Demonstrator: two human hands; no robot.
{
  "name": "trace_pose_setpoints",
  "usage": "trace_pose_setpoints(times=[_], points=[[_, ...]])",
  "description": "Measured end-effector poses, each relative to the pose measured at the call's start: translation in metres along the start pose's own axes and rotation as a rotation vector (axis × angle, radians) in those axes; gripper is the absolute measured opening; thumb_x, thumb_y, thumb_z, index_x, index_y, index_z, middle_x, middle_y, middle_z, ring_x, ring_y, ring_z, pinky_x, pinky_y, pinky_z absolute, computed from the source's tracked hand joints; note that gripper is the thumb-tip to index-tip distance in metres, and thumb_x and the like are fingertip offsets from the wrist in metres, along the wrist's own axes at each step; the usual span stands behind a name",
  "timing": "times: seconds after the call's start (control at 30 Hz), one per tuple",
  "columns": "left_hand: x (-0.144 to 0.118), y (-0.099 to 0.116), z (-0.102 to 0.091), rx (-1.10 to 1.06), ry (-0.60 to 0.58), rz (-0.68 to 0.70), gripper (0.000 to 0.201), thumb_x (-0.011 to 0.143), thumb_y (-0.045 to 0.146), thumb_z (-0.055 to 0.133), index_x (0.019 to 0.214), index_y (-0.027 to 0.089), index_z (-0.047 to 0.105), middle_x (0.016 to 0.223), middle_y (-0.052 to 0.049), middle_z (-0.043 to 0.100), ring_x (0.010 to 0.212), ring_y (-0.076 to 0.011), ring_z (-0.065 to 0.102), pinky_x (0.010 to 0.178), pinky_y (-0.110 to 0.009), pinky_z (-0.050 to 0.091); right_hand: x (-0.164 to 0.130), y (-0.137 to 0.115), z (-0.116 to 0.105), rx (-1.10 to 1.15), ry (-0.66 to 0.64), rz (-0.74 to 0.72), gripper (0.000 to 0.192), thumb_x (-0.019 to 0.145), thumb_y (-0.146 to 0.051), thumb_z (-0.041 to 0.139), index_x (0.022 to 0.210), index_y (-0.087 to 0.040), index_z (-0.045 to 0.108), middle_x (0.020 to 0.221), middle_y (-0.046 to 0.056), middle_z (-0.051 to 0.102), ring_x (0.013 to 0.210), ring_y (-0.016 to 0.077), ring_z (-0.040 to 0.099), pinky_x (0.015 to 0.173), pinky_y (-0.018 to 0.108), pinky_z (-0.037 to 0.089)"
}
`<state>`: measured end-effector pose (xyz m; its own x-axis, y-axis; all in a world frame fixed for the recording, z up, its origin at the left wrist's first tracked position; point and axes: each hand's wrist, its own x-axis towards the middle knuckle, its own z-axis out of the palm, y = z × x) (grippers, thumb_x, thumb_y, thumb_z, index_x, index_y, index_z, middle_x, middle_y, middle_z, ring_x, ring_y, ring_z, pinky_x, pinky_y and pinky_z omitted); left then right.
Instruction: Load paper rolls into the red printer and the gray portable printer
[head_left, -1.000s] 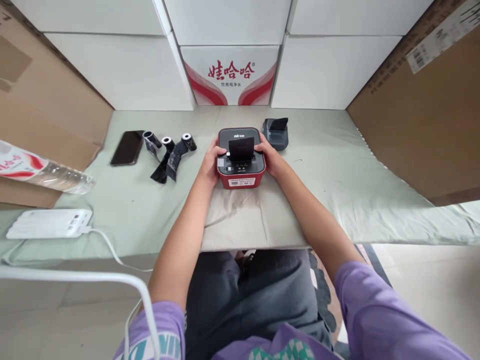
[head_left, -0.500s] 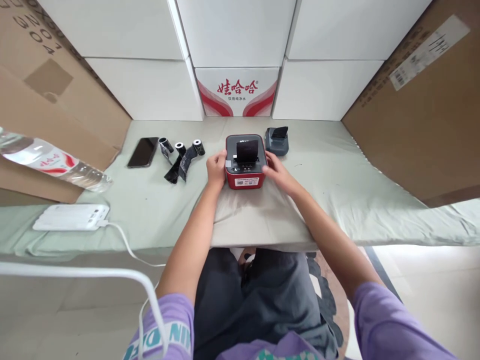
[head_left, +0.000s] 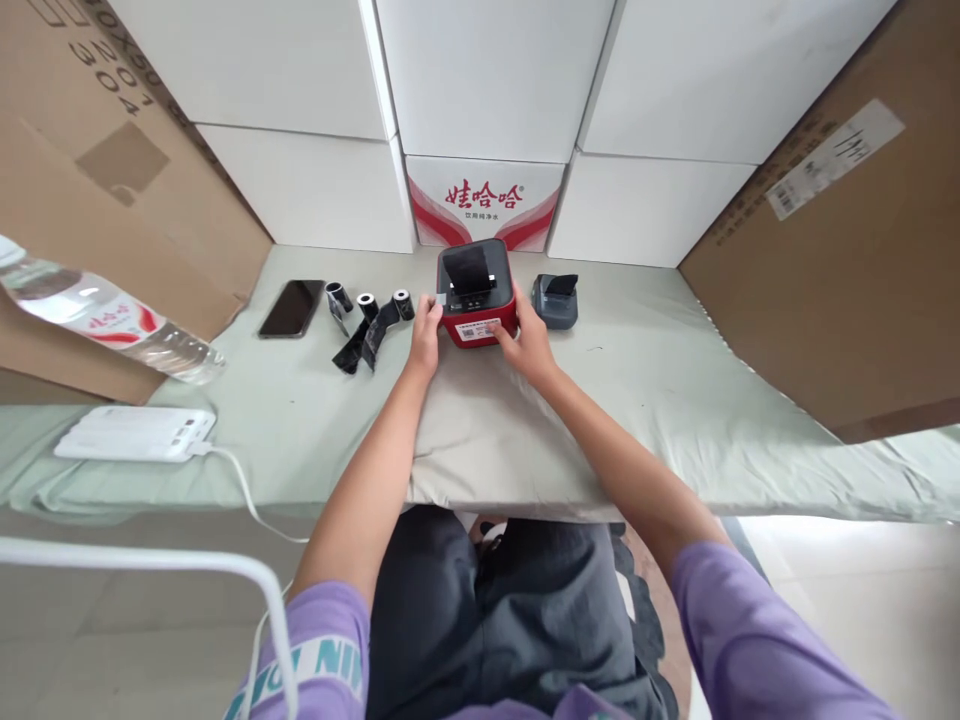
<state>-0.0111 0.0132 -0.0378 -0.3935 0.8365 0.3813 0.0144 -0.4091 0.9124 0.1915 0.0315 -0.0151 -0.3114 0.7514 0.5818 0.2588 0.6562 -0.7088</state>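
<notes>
Head view, one entry per item.

Red printer [head_left: 477,296]: sitting upper centre of the frame on the cloth-covered bench [head_left: 675,400], close to the white boxes [head_left: 487,80] behind it, a dark flap standing up on its top.

Left hand [head_left: 425,336]: lying against the printer's left side, fingers curled onto the casing, apparently steadying it.

Right hand [head_left: 525,342]: pressing at the printer's front right corner, fingers bent around the lower edge; both hands are gripping the printer between them rather than lifting it, as far as can be judged.

Grey printer [head_left: 556,299]: standing just right of the red one, apart from it.

Black rolls [head_left: 367,318]: three, lying just left of the left hand, strips trailing toward the viewer.

Phone [head_left: 292,307]: lying further left.

Power bank [head_left: 135,433] and water bottle [head_left: 105,320]: occupying the left edge.

Open room: bare cloth is stretching right of centre and in front of the printer; cardboard [head_left: 862,250] is closing off the right.
</notes>
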Motion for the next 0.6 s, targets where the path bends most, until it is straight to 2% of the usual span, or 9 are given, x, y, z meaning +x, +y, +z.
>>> trace_pose_setpoints(times=[0.13,0.2,0.3,0.4,0.47,0.5,0.6], points=[[0.009,-0.009,-0.010,0.050,-0.038,0.030,0.047,0.090,0.066,0.060,0.081,0.023,0.043,0.081,0.001,0.045,0.077,-0.0148,0.049,0.077,-0.028,0.046,0.002,0.013,0.027,0.030,0.049,0.044,0.089,0.090,-0.073,0.057,0.161,-0.024,0.036,0.164,0.014,0.047,0.153,0.0340,0.044,0.128,0.055,0.036],[0.011,-0.011,-0.012,0.098,-0.046,0.031,0.049,0.089,0.068,0.061,0.080,0.023,0.043,0.079,0.002,0.044,0.076,-0.0147,0.047,0.075,-0.028,0.045,-0.001,0.016,0.031,0.053,0.042,0.085,0.089,0.089,-0.072,0.059,0.159,-0.023,0.037,0.160,0.015,0.051,0.148,0.0332,0.050,0.124,0.055,0.041],[0.008,-0.009,-0.009,0.172,-0.025,0.073,0.053,0.089,0.071,0.061,0.077,0.023,0.042,0.076,0.001,0.042,0.074,-0.0154,0.046,0.075,-0.030,0.043,-0.002,0.019,0.016,-0.030,0.044,0.131,0.079,0.088,-0.067,0.063,0.152,-0.023,0.045,0.150,0.016,0.059,0.139,0.0324,0.056,0.121,0.054,0.043],[0.002,-0.003,-0.003,0.221,0.043,0.167,0.050,0.093,0.068,0.057,0.076,0.023,0.042,0.075,0.001,0.042,0.074,-0.0161,0.045,0.074,-0.030,0.042,0.003,0.026,-0.011,-0.286,0.269,0.234,0.064,0.091,-0.056,0.060,0.142,-0.018,0.052,0.145,0.019,0.058,0.141,0.0336,0.050,0.124,0.056,0.036],[-0.001,0.002,-0.001,0.245,0.108,0.224,0.047,0.097,0.062,0.056,0.075,0.023,0.040,0.074,0.002,0.040,0.071,-0.0159,0.042,0.071,-0.030,0.039,0.007,0.034,-0.025,-0.443,0.417,0.361,0.072,0.086,-0.051,0.067,0.144,-0.013,0.047,0.146,0.024,0.053,0.145,0.0373,0.043,0.125,0.060,0.030],[-0.003,0.004,0.000,0.257,0.137,0.251,0.045,0.098,0.059,0.055,0.074,0.023,0.039,0.072,0.002,0.038,0.070,-0.0156,0.040,0.069,-0.030,0.037,0.009,0.040,-0.030,-0.494,0.439,0.426,0.082,0.081,-0.049,0.073,0.148,-0.010,0.043,0.148,0.026,0.050,0.147,0.0395,0.040,0.125,0.061,0.028],[-0.009,0.009,0.002,0.312,0.170,0.333,0.041,0.099,0.048,0.054,0.071,0.023,0.036,0.069,0.003,0.034,0.066,-0.0147,0.036,0.065,-0.031,0.033,0.015,0.054,-0.033,-0.529,0.386,0.547,0.108,0.069,-0.043,0.084,0.156,-0.007,0.030,0.149,0.030,0.046,0.146,0.0420,0.041,0.123,0.061,0.030]])
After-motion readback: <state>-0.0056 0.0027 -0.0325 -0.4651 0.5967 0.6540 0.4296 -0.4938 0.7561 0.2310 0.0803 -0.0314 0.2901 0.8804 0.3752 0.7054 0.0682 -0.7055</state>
